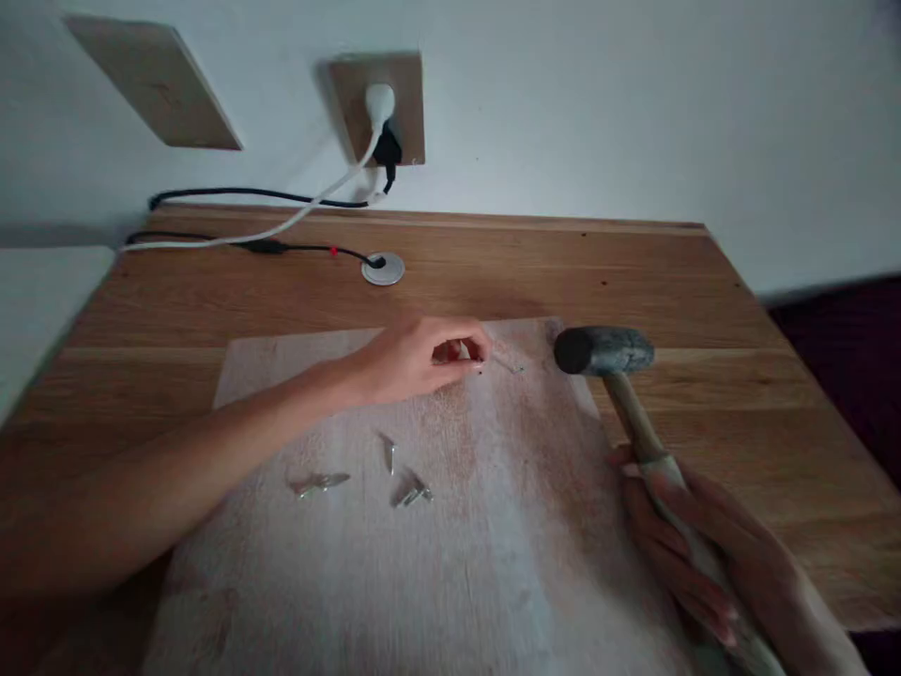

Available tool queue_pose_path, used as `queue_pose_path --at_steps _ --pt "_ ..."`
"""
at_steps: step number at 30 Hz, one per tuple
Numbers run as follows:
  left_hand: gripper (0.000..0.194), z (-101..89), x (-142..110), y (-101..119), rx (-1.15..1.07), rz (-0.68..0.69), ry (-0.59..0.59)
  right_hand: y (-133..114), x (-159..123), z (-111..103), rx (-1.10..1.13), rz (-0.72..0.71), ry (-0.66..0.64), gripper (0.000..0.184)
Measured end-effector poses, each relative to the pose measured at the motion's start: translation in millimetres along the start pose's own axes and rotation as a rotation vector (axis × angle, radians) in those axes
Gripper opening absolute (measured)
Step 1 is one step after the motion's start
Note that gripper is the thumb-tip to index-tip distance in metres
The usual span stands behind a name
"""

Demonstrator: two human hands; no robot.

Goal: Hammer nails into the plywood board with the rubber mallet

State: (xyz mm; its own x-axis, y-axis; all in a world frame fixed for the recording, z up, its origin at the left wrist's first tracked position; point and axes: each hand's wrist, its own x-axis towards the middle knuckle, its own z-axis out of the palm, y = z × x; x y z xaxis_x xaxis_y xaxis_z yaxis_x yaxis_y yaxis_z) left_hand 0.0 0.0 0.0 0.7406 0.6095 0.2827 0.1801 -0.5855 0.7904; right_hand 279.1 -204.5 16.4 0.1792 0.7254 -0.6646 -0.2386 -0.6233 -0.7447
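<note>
**Hammer (637, 420) in the right hand (694, 545), left hand (401, 364) pinching!**

Left thumb and forefinger draw narrow, low over the board (422, 591); whether they grip anything, I can't tell! Right fingers wrap the handle, the hammer's head beyond them, right of the pinch. Loose nails (415, 495) lie on the board, nearer us than the left hand!

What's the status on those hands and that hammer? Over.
Left hand over far part of board, any hold unclear. Right hand grips hammer. Possible clutter: small metal fasteners loose on board.
</note>
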Motion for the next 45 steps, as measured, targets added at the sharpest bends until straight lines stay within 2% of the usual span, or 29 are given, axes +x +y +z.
queue_pose_path --at_steps 12,30,45 --pt "0.007 1.1 1.7 0.7 -0.012 -0.024 -0.021 -10.1 -9.4 15.6 0.091 -0.007 0.035 0.04" --pt "0.008 1.6 1.1 0.0 -0.004 0.017 -0.005 -11.1 -10.1 18.1 0.087 -0.003 0.056 0.041" --pt "0.008 1.4 1.3 0.8 -0.008 -0.018 -0.011 -11.3 -11.3 17.3 0.082 -0.009 0.058 0.041"
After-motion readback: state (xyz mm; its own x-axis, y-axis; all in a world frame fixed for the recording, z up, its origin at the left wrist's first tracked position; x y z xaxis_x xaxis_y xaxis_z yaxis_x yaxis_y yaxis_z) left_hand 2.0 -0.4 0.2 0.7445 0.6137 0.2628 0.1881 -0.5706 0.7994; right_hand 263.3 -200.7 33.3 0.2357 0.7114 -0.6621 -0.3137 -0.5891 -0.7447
